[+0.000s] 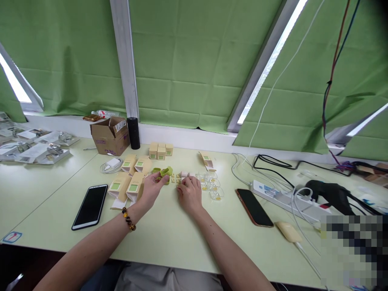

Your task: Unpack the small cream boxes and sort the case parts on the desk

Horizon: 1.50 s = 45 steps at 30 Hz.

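My left hand (150,189) is over the green plastic cases (166,171), its thumb and fingers apart and close against them. Whether it touches one is hard to see. My right hand (190,195) rests on the table with bent fingers drawn together beside small yellow pieces (173,178). What lies under its fingertips is hidden. Just behind that hand are small pink cylinders (184,174). To its right stands a group of clear plastic cups (216,194) with yellow bits in them. Opened cream boxes (119,185) with green labels lie left of my left hand.
Closed small boxes (161,151) stand at the back, near a cardboard carton (110,135) and a black cylinder (133,133). One phone (90,206) lies left, another (254,207) right. A power strip (281,198) with cables and a cream mouse-shaped object (287,232) lie farther right.
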Motion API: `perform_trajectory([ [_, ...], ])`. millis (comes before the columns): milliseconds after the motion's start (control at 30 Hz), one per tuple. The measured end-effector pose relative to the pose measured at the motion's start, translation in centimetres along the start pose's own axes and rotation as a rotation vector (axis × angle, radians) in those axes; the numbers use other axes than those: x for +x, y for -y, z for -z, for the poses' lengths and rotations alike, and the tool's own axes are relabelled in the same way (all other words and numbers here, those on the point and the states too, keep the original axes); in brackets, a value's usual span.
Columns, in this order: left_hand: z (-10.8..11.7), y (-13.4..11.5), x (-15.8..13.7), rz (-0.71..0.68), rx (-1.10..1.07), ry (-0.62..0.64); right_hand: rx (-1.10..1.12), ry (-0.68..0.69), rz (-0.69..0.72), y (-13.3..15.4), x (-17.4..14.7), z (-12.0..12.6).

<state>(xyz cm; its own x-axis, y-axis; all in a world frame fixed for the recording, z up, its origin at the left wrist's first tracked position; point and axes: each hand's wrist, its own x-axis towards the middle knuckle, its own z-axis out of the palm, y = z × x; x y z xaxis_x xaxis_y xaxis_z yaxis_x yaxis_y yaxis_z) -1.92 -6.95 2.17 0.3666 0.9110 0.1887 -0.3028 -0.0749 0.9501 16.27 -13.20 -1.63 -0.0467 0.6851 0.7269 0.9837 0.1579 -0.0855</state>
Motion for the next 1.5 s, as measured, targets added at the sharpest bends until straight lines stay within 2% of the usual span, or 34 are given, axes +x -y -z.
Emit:
perform_trajectory([
  [100, -0.4, -0.2, -0.1, 0.023, -0.037, 0.018, 0.009, -0.001, 0.004, -0.1, 0.0, -0.1],
  [300, -0.8, -1.0, -0.5, 0.198, -0.368, 0.110, 0.046, -0.040, 0.000, 0.1, 0.0, 0.2],
  [467, -0.9, -1.7, -0.6, 0.350, -0.508, 0.124, 0.175, -0.212, -0.053, 0.2, 0.4, 1.4],
  [633, -0.7, -1.8, -0.7, 0.389, -0.613, 0.126, 0.303, -0.331, -0.145, 0.1, 0.7, 2.7],
  [867, -1.1, -1.1, -1.1, 0.462, -0.519, 0.116, 0.531, -0.228, -0.059, 1.8, 0.4, 3.2],
  [1033, -1.5, -0.7, -1.5, 0.412, -0.397, 0.135, 0.543, -0.160, -0.036, 2.5, 0.3, 3.2],
  [1200, -1.9, -0.3, -2.0, 0.437, -0.401, 0.244, 0.524, -0.192, -0.055, 2.3, 0.2, 2.9],
  [1267, -1.8, -0.3, -2.0, 0.435, -0.396, 0.249, 0.536, -0.193, -0.068, 2.3, 0.3, 2.8],
  [1367, -1.5, -0.3, -1.8, 0.401, -0.354, 0.247, 0.543, -0.186, -0.059, 2.3, 0.4, 3.0],
  [1500, -0.9, -1.0, -1.3, 0.275, -0.241, 0.295, 0.515, -0.162, -0.008, 2.5, 0.6, 3.7],
])
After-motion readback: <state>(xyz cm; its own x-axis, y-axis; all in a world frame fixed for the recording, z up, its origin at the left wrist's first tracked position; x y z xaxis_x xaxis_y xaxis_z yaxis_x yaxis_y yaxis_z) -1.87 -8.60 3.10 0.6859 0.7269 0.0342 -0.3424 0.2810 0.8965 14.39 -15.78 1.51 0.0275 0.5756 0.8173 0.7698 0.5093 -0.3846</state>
